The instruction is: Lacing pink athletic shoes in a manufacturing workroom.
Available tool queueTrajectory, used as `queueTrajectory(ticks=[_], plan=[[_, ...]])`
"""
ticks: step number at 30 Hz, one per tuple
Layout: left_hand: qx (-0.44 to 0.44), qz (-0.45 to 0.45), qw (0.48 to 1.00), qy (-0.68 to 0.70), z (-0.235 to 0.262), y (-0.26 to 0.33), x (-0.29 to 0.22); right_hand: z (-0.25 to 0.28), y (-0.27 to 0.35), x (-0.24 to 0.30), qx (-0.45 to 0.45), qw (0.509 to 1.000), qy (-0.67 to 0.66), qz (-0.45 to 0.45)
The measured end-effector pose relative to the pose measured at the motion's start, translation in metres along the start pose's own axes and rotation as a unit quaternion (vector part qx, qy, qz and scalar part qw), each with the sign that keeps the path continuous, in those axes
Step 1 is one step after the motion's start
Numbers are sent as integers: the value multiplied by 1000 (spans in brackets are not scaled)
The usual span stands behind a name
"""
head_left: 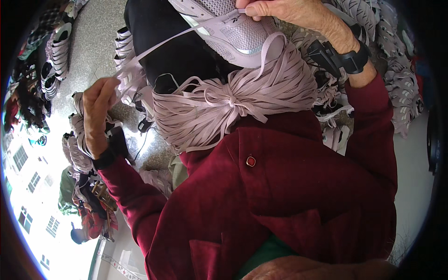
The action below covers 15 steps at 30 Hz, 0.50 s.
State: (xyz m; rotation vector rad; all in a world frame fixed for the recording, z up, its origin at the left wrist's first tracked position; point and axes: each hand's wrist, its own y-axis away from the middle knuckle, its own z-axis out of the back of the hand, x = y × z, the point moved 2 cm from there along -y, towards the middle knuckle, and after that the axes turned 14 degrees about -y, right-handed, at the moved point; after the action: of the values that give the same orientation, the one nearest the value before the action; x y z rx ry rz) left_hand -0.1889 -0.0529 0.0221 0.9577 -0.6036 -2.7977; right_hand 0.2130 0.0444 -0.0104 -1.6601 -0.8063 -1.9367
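A pale mauve shoelace stretches between my two hands, above the lap. My left hand, raised at the left, is closed round one part of it; the fingers are slightly blurred. With thumb and fingertips, my right hand pinches the lace near its other end, over a mauve mesh sneaker. The shoe lies on my dark-trousered leg, its top cut off by the picture's edge. Just below the shoe, a thick bundle of mauve shoelaces rests on my lap, tied round its middle; one loop rises against the shoe.
Rows of mauve shoes stand on the speckled floor at the left. More shoes are heaped at the right. Another person sits at the lower left. Near my left wrist lies a dark cable.
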Motion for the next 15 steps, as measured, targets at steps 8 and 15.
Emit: queueTrajectory(ticks=[8, 15], plan=[[-39, 99, 994, 20, 40, 27, 113, 6, -5, -7, 4, 1000, -13, 14], [-44, 80, 996, -21, 67, 71, 126, 65, 36, 8, 2, 991, 106, -84]])
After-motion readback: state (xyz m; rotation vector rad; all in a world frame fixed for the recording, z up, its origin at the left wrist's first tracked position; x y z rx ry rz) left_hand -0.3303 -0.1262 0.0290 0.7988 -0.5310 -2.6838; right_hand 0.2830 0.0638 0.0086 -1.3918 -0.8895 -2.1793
